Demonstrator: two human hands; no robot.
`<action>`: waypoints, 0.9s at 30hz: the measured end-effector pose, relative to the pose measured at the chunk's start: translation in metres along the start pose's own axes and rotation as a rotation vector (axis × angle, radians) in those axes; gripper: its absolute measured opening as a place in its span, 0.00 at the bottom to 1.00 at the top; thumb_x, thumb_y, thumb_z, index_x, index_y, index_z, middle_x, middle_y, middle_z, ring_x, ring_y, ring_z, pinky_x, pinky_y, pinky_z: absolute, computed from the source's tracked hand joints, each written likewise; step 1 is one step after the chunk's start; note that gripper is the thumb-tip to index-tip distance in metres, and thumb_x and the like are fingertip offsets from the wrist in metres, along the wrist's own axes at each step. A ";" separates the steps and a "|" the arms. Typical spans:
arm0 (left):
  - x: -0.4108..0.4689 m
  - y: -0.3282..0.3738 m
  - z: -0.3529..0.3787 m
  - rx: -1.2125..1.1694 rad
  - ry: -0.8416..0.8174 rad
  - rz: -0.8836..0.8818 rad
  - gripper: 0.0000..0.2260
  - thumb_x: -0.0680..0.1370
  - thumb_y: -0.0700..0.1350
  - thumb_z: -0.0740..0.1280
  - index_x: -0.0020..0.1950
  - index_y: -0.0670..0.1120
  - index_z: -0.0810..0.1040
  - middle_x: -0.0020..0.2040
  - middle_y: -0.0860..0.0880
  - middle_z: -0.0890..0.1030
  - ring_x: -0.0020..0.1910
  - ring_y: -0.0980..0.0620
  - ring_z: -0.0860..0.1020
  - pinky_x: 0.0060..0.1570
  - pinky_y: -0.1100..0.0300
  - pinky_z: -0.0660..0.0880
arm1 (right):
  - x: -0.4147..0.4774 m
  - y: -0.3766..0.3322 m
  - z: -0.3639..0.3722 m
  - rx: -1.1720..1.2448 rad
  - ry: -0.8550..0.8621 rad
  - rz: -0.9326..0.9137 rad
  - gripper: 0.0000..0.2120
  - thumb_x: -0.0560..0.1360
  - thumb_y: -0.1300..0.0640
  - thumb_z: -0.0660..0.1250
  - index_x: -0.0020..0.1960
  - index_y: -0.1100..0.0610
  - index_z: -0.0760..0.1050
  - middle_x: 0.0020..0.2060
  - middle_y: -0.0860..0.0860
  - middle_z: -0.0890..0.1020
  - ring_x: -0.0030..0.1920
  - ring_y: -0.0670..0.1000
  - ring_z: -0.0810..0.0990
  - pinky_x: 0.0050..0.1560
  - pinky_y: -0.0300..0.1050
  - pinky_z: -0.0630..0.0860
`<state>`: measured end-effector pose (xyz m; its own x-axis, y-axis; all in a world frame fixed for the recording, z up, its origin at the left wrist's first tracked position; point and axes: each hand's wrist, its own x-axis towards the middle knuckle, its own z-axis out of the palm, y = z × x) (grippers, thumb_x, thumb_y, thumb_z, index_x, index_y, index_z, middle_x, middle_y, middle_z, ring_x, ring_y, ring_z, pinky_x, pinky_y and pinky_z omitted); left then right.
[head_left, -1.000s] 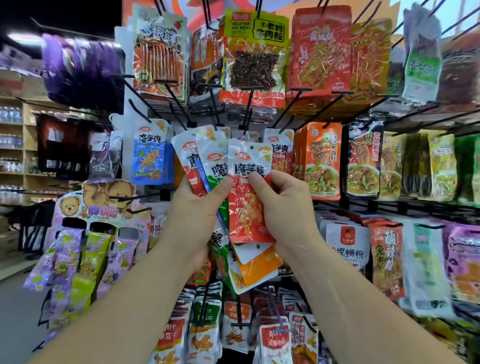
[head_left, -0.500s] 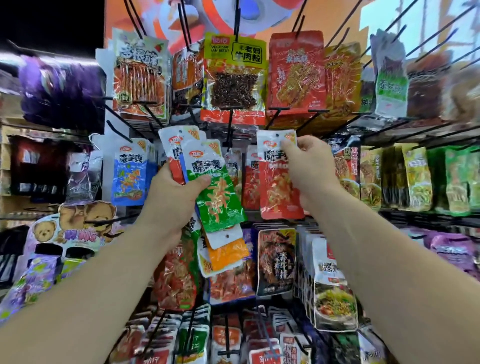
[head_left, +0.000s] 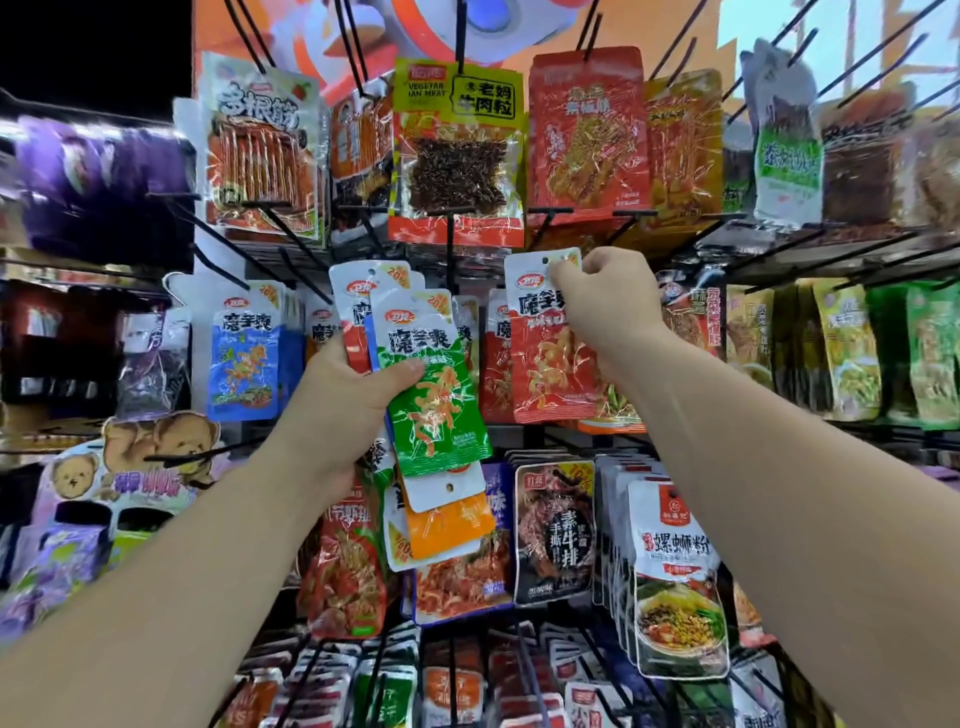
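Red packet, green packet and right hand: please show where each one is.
Red packet (head_left: 545, 374), head view: its red printed front.
Green packet (head_left: 441, 421), head view: its green lower half.
Right hand (head_left: 608, 301), head view: back of the hand.

Red-and-white packet; green-and-white packet; blue-and-white packet.

**Bare arms, bare hands**

The left forearm and right forearm are bare along their whole visible length, broad near the camera and narrowing to the wrists. The left hand and right hand are bare as well.
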<state>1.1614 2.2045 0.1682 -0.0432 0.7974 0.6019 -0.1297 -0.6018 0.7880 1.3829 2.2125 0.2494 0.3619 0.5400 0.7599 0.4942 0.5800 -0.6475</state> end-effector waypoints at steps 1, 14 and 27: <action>0.000 -0.001 0.000 0.004 -0.003 -0.002 0.12 0.79 0.39 0.73 0.62 0.46 0.78 0.53 0.43 0.87 0.51 0.42 0.87 0.54 0.41 0.83 | 0.001 0.000 0.001 -0.003 -0.001 -0.010 0.20 0.81 0.49 0.68 0.37 0.55 0.64 0.29 0.50 0.62 0.31 0.53 0.62 0.34 0.49 0.62; 0.000 -0.003 -0.002 -0.016 -0.026 -0.009 0.14 0.79 0.38 0.73 0.63 0.45 0.78 0.54 0.44 0.87 0.52 0.43 0.87 0.56 0.40 0.83 | -0.004 0.015 0.001 -0.346 0.091 -0.370 0.17 0.78 0.51 0.73 0.62 0.56 0.74 0.43 0.48 0.76 0.39 0.47 0.75 0.37 0.40 0.69; -0.001 -0.003 -0.001 -0.017 -0.061 0.023 0.10 0.80 0.37 0.71 0.58 0.49 0.80 0.51 0.49 0.88 0.50 0.48 0.87 0.53 0.47 0.84 | -0.013 0.046 -0.009 -1.379 -0.307 -0.751 0.34 0.80 0.32 0.58 0.83 0.40 0.55 0.84 0.54 0.52 0.83 0.62 0.42 0.79 0.68 0.36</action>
<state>1.1610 2.2056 0.1653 0.0144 0.7789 0.6270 -0.1458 -0.6187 0.7720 1.4079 2.2271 0.2104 -0.3621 0.5947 0.7178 0.8435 -0.1187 0.5239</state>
